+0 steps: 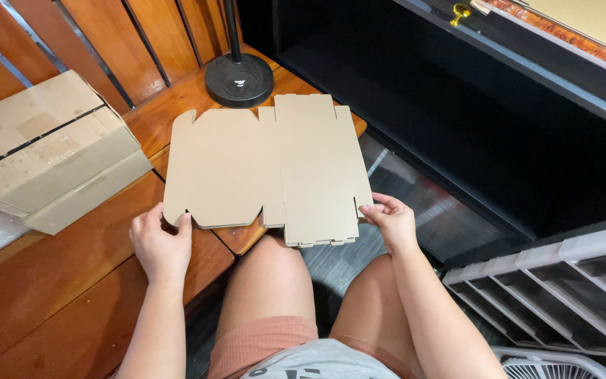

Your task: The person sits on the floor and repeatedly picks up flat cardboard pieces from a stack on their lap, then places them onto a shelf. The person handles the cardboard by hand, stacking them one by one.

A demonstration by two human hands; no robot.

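Fingers of left hand (160,243) pinch near-left edge of flat die-cut cardboard blank (268,167), thumb on top. Right hand (390,220) fingers curl on blank's near-right corner — gripping it. Blank lies unfolded, partly on wooden table (57,281), partly overhanging person's bare knees. Closed cardboard box (47,151) sits at left, well apart. Round black stand base (239,78) just beyond blank's far edge — white slotted rack (562,281) at right.
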